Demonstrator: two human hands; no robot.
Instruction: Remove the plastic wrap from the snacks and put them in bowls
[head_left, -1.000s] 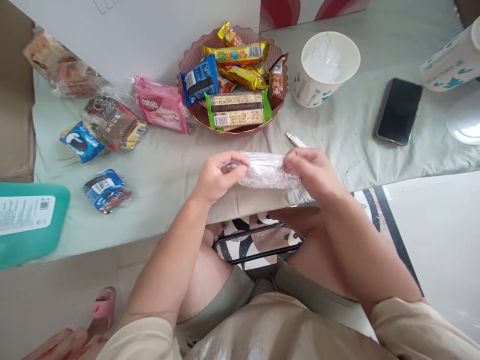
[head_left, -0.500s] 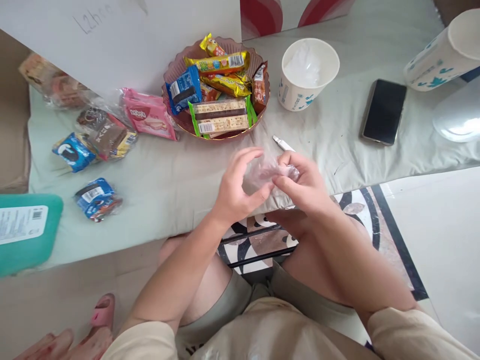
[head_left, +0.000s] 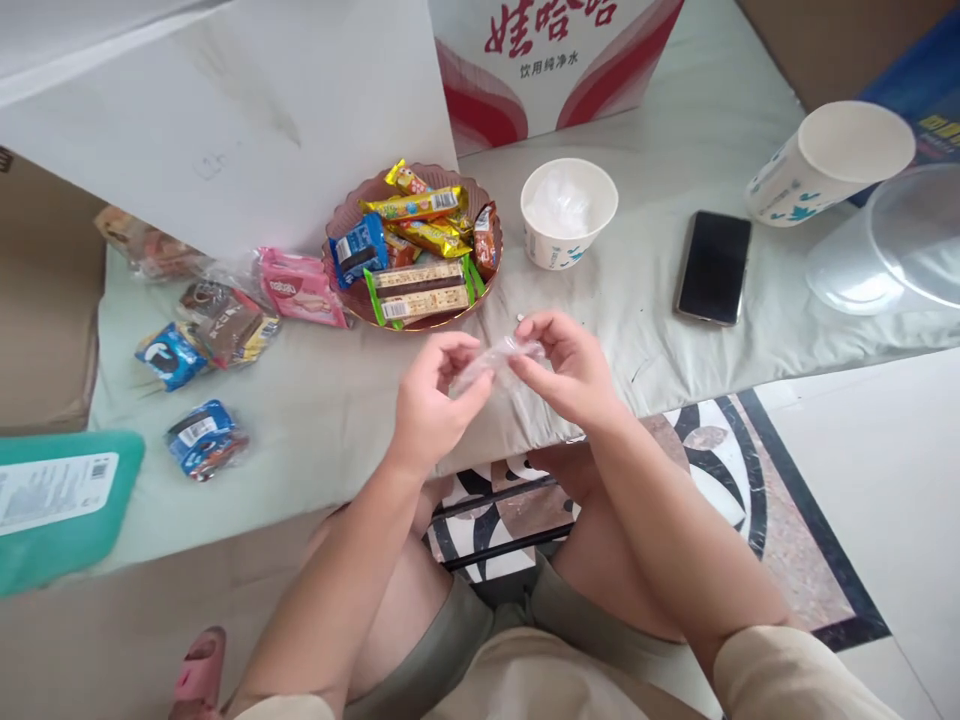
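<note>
The hands meet over the near edge of the table (head_left: 337, 390) in the head view: the left hand (head_left: 429, 405) is half curled, with thumb and fingers a little apart and clear plastic film (head_left: 501, 356) caught between them, while the right hand (head_left: 570, 375) nips the other end of that film between bent fingers and thumb. The film is crumpled, stretched across the short gap from hand to hand and raised in front of the cloth. Taking the film as the centre of the clock, a scalloped bowl (head_left: 346, 215) filled with wrapped snacks (head_left: 417, 283) stands near at eleven o'clock, and a paper cup (head_left: 556, 252) with crumpled clear plastic (head_left: 561, 205) inside stands at one. A dark phone (head_left: 714, 268) lies flat at two o'clock, with a second paper cup (head_left: 832, 165), tilted in the view, beyond it. At ten o'clock a pink packet (head_left: 304, 290) lies just beside the bowl. Well apart, between eight and nine o'clock, are a blue packet (head_left: 201, 438) and, farther out, a teal item (head_left: 71, 545) bearing a white label. A box with red lettering (head_left: 555, 80) stands towards twelve, behind the bowl and cup.
</note>
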